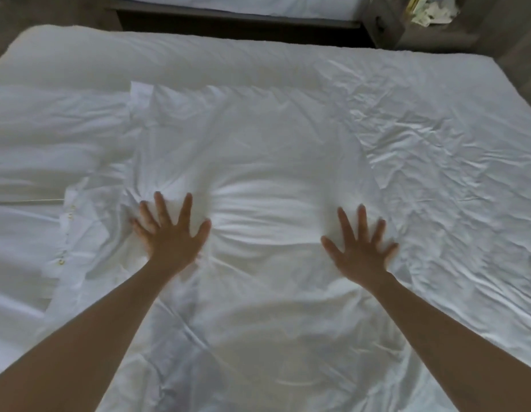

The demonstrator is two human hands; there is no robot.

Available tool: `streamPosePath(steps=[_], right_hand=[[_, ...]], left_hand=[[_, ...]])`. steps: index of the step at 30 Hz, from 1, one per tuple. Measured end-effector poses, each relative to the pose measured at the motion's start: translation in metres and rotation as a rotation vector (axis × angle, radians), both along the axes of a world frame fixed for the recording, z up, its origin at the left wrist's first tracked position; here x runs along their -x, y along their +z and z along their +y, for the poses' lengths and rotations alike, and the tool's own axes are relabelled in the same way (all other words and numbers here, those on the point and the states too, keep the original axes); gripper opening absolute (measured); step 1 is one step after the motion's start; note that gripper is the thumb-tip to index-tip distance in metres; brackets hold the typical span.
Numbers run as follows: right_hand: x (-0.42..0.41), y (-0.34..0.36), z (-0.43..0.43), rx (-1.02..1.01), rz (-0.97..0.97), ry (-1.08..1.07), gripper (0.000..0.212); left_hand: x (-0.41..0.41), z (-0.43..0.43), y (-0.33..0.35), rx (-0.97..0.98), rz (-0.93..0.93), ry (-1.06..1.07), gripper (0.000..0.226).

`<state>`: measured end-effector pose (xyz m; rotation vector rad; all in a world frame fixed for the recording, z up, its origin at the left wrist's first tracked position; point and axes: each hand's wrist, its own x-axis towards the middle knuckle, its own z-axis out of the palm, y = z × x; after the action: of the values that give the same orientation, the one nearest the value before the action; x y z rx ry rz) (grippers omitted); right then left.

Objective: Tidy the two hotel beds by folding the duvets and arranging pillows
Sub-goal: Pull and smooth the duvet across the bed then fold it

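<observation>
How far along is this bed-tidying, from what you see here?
Done: a white duvet appears folded on the near bed. In hand: the left hand and right hand press flat on it. Left: the sheet beside it is wrinkled, the bedding at left is rumpled, and the far bed barely shows.

Under your left hand (169,237) and right hand (362,252) the pillow (258,162) is white woven cloth, matt and soft, gathered into fine creases between your palms. At the right of the frame the bed sheet (442,150) is white cloth as well, but rougher to look at — crumpled all over in small sharp wrinkles. At the left the duvet (38,138) is smoother white cloth, puffed in broad folds. Along the top edge the second bed (228,3) shows white cloth over a dark matt base (228,23). In the upper right corner lie crumpled papers (424,10) — pale and matt. The floor (50,10) at upper left looks like grey-brown wood grain.
</observation>
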<state>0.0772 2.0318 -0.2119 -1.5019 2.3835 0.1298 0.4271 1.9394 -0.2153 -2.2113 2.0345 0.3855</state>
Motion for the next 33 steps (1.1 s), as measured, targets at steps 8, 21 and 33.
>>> streamPosePath(steps=[8,21,33], right_hand=[[-0.092,0.004,0.064,0.307,0.111,0.43,0.059],[-0.025,0.01,0.201,-0.169,-0.118,-0.218,0.068],[-0.141,0.159,0.263,0.314,-0.109,0.089,0.053]], left_hand=[[0.048,0.059,0.028,0.224,0.087,-0.342,0.054],[-0.043,0.205,0.023,-0.003,-0.047,-0.229,0.06],[-0.079,0.268,0.15,-0.031,0.108,-0.291,0.066]])
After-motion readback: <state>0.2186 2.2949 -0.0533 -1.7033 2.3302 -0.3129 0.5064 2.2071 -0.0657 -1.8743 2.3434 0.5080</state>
